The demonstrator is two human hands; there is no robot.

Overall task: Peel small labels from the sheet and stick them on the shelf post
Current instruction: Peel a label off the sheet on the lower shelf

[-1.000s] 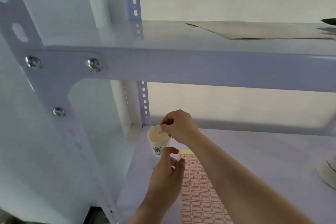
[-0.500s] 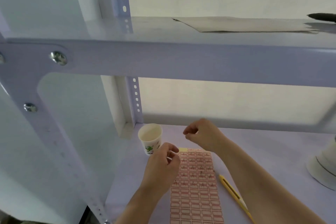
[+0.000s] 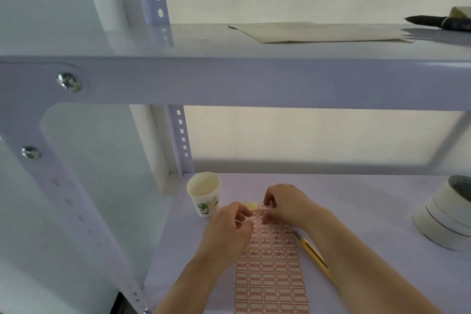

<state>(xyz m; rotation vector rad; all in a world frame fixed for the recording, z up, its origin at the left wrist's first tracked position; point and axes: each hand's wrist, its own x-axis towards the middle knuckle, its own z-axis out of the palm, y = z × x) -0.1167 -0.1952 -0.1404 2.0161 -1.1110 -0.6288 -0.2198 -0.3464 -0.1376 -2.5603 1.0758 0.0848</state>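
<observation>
- Left hand [image 3: 229,232] at lower centre, fingers curled over label sheet [image 3: 270,278]; pinch contents unclear.
- Right hand [image 3: 285,204] fingertips pinched at sheet's top edge; label hidden.
- Sheet cut off below.

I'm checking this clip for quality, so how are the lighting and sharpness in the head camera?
Head view: soft, even, slightly washed-out light; the wide lens bows the upper shelf beam; right edge smears near the tape rolls; label sheet print stays readable.
</observation>
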